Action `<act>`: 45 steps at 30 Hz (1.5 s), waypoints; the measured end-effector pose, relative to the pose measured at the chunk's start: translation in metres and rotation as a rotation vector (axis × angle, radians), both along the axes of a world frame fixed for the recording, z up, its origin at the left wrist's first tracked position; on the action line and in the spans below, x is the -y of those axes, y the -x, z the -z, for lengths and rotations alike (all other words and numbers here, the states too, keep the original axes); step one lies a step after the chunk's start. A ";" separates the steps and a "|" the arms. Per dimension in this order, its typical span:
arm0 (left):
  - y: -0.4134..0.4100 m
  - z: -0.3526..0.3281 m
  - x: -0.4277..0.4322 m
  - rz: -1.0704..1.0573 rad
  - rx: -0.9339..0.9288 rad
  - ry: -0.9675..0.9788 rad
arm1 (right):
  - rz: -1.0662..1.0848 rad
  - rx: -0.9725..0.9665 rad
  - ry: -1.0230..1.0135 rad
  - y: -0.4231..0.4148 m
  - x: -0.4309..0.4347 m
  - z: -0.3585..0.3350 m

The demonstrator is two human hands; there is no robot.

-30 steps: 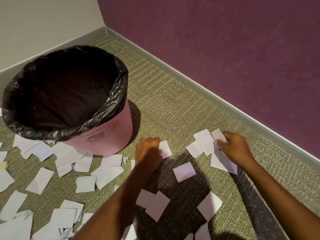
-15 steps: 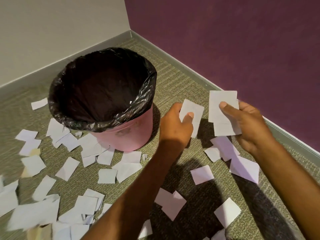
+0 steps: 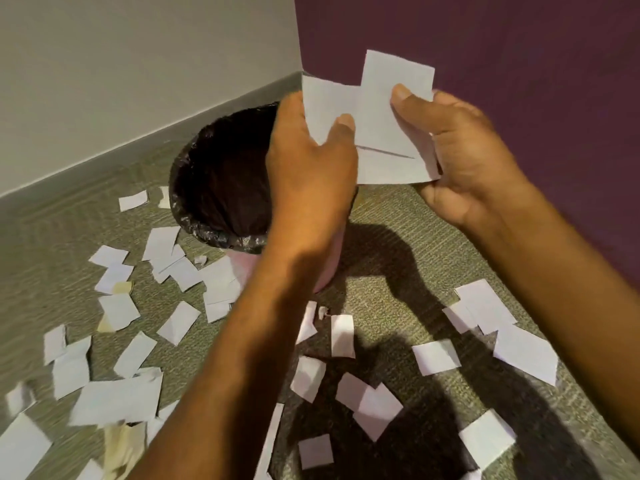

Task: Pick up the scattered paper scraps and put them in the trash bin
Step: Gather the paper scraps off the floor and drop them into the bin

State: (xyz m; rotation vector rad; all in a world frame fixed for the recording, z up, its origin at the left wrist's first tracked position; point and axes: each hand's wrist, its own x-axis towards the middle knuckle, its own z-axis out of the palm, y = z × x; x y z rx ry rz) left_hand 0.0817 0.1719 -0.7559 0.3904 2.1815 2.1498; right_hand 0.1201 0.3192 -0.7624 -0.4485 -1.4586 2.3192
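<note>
The left hand (image 3: 310, 174) pinches a white paper scrap (image 3: 323, 105) between its thumb and fingers. The right hand (image 3: 464, 157) grips a bigger bunch of white paper scraps (image 3: 391, 133), thumb on the front and fingers behind. The two hands are close, and the left hand's scrap touches or lies over the edge of the right hand's bunch. Both hands are up in the air, above and just to the right of the trash bin (image 3: 221, 188). The bin is pink, with a black bag (image 3: 194, 220) folded over its rim, and it stands on the carpet (image 3: 398, 237) near the corner where the grey wall (image 3: 138, 64) meets the purple wall (image 3: 519, 46). The left arm hides the right side of the bin. Lots of loose white scraps lie on the carpet: a big crowd (image 3: 114, 341) left of the bin and down to the bottom left, and more (image 3: 485, 327) spread out to the right, under and between the arms.
</note>
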 end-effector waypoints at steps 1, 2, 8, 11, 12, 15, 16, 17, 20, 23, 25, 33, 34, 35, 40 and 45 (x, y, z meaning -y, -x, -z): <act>0.007 -0.003 0.008 -0.018 0.010 -0.002 | -0.018 0.008 0.027 0.010 0.008 0.000; 0.014 -0.005 0.016 -0.031 0.041 -0.010 | -0.031 0.026 0.051 0.019 0.015 0.001; 0.045 -0.001 0.053 -0.106 0.327 -0.023 | -0.116 0.124 0.161 0.040 0.050 0.004; 0.047 0.002 0.060 -0.107 0.371 0.014 | -0.172 0.128 0.126 0.039 0.055 0.004; 0.046 0.002 0.061 -0.099 0.367 0.035 | -0.191 0.125 0.088 0.038 0.055 0.004; 0.041 -0.001 0.060 -0.101 0.357 0.084 | -0.181 0.137 0.023 0.033 0.054 0.002; 0.040 0.000 0.060 -0.111 0.344 0.099 | -0.160 0.140 0.016 0.031 0.054 0.002; 0.039 0.000 0.060 -0.116 0.324 0.101 | -0.146 0.142 0.005 0.029 0.053 0.002; 0.033 0.000 0.056 -0.119 0.250 0.073 | -0.128 0.128 -0.028 0.020 0.045 0.007; 0.023 -0.001 0.048 -0.054 0.185 0.034 | -0.086 0.090 0.016 0.006 0.029 0.011; 0.012 -0.006 0.041 0.027 0.080 0.037 | -0.068 0.065 0.026 -0.006 0.015 0.016; -0.035 0.013 -0.022 0.414 -0.133 0.034 | 0.072 0.120 -0.061 -0.056 -0.047 0.045; -0.038 0.023 -0.031 0.439 -0.116 0.043 | 0.100 0.130 -0.048 -0.062 -0.054 0.050; -0.042 0.033 -0.040 0.468 -0.092 0.061 | 0.125 0.143 -0.038 -0.068 -0.060 0.055; -0.051 0.104 -0.082 0.543 -0.026 0.327 | 0.240 0.261 -0.010 -0.105 -0.098 0.089; -0.068 0.184 -0.109 0.603 0.065 0.636 | 0.332 0.398 0.033 -0.153 -0.133 0.130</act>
